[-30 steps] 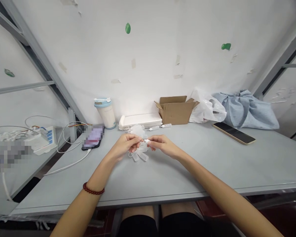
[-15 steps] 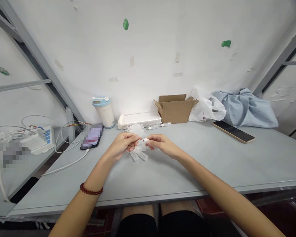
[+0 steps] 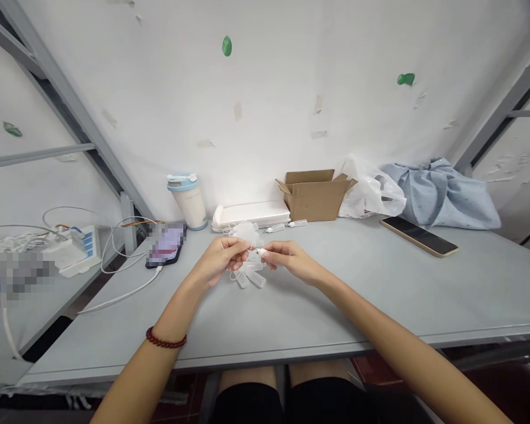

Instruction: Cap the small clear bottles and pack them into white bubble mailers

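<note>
My left hand (image 3: 224, 258), with a dark red bead bracelet (image 3: 165, 340) on its wrist, is closed in a pinch on what looks like a thin string. Facing it, my right hand (image 3: 288, 258) pinches a small white tip (image 3: 260, 251); the rest of that piece is hidden by the fingers. The two sets of fingertips almost meet. Under and around them lies a pile of translucent plastic pieces (image 3: 257, 280), some with thin white loops. Behind, two small clear tubes with white ends (image 3: 275, 228) lie on the grey table (image 3: 335, 330).
Along the wall stand a blue-lidded cup (image 3: 191, 206), a stack of white sheets (image 3: 251, 214), an open cardboard box (image 3: 315, 199), a white plastic bag (image 3: 371, 191) and a light blue cloth (image 3: 446, 197). Phones lie right (image 3: 419, 235) and left (image 3: 168, 242), the left with a cable (image 3: 123, 294).
The whole view has shifted slightly to the left, so things appear a little further right. Both hands keep nearly the same pinch and place.
</note>
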Tool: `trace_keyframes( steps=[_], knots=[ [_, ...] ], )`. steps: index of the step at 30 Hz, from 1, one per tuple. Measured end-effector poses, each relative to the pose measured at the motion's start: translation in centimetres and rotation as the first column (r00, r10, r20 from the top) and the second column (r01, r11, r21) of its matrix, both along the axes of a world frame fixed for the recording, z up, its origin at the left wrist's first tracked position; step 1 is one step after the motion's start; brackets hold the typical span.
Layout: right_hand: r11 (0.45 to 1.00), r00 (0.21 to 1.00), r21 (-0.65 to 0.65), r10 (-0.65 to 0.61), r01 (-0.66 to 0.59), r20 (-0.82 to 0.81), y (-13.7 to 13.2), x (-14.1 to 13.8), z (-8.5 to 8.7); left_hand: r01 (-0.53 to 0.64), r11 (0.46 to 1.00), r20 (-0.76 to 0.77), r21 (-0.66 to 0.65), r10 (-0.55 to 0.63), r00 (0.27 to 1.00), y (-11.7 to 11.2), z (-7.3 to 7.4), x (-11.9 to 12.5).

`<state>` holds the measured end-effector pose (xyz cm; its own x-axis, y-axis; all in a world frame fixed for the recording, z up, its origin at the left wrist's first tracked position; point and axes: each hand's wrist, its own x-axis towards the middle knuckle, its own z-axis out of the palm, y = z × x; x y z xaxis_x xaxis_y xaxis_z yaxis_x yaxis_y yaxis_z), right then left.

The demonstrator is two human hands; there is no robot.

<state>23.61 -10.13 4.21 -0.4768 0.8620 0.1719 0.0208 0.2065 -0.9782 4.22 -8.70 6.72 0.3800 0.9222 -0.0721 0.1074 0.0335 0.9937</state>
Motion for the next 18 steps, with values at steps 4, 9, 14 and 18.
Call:
trace_keyframes(
  steps=[4, 9, 14, 18],
  knots=[
    [1.0, 1.0, -0.016, 0.003, -0.003, -0.014, 0.03, -0.07, -0.03, 0.003, 1.0, 0.001, -0.001, -0.003, 1.0, -0.02, 0.06, 0.05],
    [1.0, 1.0, -0.019, -0.005, 0.004, -0.013, 0.0, -0.23, -0.05, 0.007, 1.0, -0.004, 0.008, -0.007, 1.0, -0.06, 0.02, -0.03],
    [1.0, 1.0, -0.013, -0.008, 0.008, -0.025, 0.02, -0.17, -0.14, 0.007, 1.0, 0.009, 0.008, -0.007, 1.0, -0.02, -0.02, 0.03],
    [1.0, 1.0, -0.003, -0.014, 0.014, -0.026, 0.1, -0.15, -0.25, -0.001, 1.0, 0.021, -0.003, 0.001, 1.0, 0.04, -0.09, 0.05]
  ],
)
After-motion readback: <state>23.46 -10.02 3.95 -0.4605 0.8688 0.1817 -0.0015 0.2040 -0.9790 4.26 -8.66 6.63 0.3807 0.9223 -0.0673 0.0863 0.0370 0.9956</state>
